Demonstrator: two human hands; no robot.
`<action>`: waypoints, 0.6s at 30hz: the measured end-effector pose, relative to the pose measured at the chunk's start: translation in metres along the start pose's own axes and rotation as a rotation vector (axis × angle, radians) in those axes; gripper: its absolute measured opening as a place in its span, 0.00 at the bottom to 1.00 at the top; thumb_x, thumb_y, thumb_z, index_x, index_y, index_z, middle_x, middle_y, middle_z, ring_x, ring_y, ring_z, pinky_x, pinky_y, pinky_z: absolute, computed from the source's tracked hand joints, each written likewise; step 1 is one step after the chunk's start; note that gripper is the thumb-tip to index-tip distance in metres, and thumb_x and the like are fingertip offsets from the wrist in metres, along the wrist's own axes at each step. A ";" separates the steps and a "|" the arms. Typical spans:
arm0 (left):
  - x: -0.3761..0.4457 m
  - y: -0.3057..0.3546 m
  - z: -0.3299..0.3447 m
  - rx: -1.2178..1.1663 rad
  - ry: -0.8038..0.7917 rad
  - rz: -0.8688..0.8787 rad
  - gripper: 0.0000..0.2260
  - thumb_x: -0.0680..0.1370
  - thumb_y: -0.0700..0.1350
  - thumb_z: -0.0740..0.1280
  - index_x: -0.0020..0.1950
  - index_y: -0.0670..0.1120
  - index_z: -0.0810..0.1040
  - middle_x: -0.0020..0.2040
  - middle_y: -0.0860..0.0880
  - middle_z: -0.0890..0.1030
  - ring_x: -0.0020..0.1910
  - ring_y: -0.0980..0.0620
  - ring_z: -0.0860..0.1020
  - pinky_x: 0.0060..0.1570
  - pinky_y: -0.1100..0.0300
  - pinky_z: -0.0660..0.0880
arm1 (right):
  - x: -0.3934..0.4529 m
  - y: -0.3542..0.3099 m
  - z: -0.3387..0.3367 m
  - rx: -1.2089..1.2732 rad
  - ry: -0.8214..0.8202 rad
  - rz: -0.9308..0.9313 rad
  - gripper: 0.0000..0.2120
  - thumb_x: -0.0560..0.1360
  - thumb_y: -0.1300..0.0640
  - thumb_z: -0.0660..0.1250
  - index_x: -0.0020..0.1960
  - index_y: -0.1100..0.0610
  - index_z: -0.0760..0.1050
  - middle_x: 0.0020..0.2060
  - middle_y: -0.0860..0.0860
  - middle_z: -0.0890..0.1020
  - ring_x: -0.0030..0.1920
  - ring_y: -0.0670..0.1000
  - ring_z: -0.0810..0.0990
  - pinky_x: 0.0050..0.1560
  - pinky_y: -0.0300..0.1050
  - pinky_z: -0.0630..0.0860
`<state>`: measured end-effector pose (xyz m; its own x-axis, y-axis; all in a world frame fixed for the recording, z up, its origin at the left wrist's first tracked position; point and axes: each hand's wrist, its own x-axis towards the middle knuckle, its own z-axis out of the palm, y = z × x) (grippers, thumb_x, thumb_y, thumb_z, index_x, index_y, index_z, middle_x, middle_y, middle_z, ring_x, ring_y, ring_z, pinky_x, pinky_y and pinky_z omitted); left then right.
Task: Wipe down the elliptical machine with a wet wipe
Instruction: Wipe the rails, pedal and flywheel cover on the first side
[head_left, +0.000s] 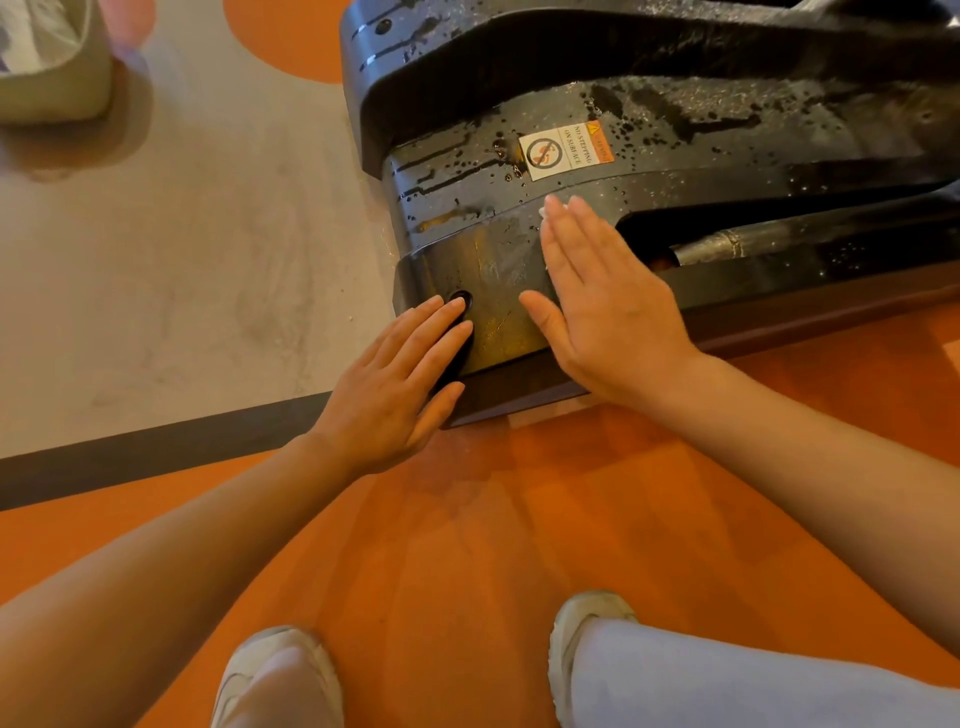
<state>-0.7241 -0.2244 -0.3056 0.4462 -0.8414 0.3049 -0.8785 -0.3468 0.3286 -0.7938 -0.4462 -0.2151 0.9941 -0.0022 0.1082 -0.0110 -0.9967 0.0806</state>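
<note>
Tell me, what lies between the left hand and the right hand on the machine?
In the head view, only the elliptical machine's black end cover lies between the left hand and right hand, with smeared wet streaks.

The scene is seen from a single head-worn, wide-angle camera, aimed forward and steeply down. The black elliptical machine base (649, 171) is viewed from close above, with the orange floor (467, 545) and the wearer's own knees taken in below
</note>
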 end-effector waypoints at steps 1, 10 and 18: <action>-0.001 0.000 0.001 -0.001 0.004 0.003 0.24 0.85 0.55 0.51 0.77 0.43 0.59 0.78 0.41 0.62 0.78 0.43 0.57 0.75 0.48 0.58 | 0.000 -0.004 0.001 -0.007 -0.015 -0.034 0.34 0.82 0.42 0.44 0.76 0.67 0.58 0.76 0.62 0.59 0.77 0.60 0.55 0.77 0.55 0.55; -0.004 -0.006 0.007 0.008 0.012 0.030 0.26 0.85 0.55 0.52 0.79 0.43 0.56 0.79 0.43 0.57 0.79 0.44 0.54 0.77 0.50 0.56 | 0.017 0.010 -0.008 0.051 -0.181 -0.345 0.30 0.82 0.44 0.43 0.76 0.61 0.60 0.76 0.55 0.60 0.77 0.53 0.56 0.77 0.49 0.53; -0.003 -0.008 0.007 0.022 0.010 0.045 0.26 0.84 0.54 0.53 0.79 0.43 0.56 0.79 0.42 0.59 0.78 0.43 0.56 0.76 0.49 0.57 | 0.033 -0.004 -0.009 -0.012 -0.306 -0.187 0.39 0.77 0.36 0.33 0.79 0.62 0.44 0.79 0.57 0.44 0.78 0.55 0.40 0.78 0.50 0.40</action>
<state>-0.7199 -0.2221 -0.3156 0.4074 -0.8523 0.3280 -0.9014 -0.3175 0.2944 -0.7619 -0.4413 -0.2026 0.9653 0.1544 -0.2107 0.1751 -0.9810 0.0830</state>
